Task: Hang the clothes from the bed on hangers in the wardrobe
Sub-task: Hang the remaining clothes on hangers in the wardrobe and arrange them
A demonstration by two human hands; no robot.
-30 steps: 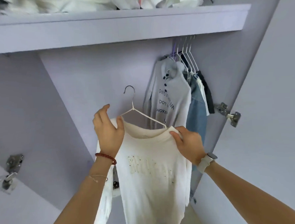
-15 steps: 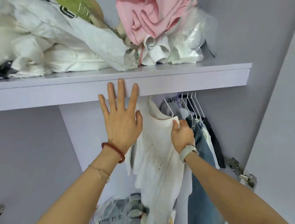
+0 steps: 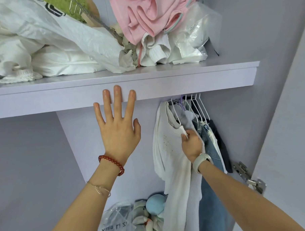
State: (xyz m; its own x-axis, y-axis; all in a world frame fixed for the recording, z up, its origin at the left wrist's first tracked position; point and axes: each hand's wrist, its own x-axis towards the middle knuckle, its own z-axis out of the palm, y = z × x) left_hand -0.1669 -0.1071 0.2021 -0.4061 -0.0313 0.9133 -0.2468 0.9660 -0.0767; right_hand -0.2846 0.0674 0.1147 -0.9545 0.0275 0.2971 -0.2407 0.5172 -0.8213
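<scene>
Home bedroom wardrobe: hung clothes (image 3: 207,141), cluttered shelf (image 3: 164,80) (lilac panels).

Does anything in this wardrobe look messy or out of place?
Yes. The shelf holds an unfolded heap: a pink garment, white clothes and plastic bags, with a wire hanger buried in it. The white shirt hangs bunched where the right hand pinches it.

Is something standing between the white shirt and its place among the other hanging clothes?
Nothing visible does. The white shirt already hangs beside the hanging clothes under the shelf; the right hand pinches its collar. The rail itself is hidden.
</scene>
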